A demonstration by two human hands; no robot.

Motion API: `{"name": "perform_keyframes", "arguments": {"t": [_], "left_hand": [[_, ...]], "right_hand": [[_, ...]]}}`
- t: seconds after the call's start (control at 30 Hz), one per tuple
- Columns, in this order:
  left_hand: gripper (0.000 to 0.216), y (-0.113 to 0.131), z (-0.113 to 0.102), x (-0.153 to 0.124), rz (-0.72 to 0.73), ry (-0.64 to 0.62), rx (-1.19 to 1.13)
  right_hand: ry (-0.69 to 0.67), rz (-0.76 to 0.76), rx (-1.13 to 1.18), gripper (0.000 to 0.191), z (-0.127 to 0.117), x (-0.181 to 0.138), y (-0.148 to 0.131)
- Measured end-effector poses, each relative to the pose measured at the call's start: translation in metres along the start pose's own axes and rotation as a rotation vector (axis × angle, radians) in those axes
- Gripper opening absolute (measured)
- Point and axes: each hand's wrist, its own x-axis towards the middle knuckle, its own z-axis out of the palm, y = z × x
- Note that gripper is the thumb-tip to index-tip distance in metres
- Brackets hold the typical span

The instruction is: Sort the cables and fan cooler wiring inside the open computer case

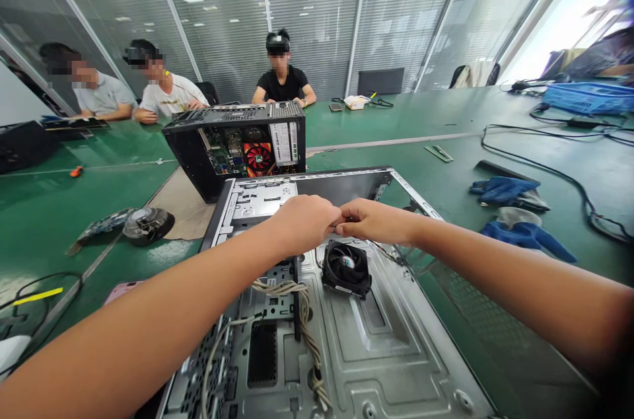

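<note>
An open metal computer case [396, 353] lies flat on the green table in front of me. My left hand [303, 222] and my right hand [372, 221] meet above the case's middle, both closed, fingertips pinched together where they touch. What they pinch is hidden. Just below the hands a black cooling fan [347, 267] rests on the case floor. A bundle of pale cables [304, 313] runs along the case near my left forearm.
A second black computer case [232, 148] with a red fan stands behind. Blue gloves [515, 211] and black cables [569, 174] lie at right, a dark round part [147, 224] at left. Three people sit across the table; a blue basket [589, 96] is far right.
</note>
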Motion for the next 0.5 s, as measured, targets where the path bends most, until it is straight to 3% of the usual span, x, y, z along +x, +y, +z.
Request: {"name": "perform_keyframes", "arguments": {"t": [0.5], "left_hand": [[0.017,-0.0005,-0.0014,0.0004,0.026,0.007,0.018]], "right_hand": [[0.042,-0.020,-0.007,0.020,0.0005,0.0021,0.0046]]}}
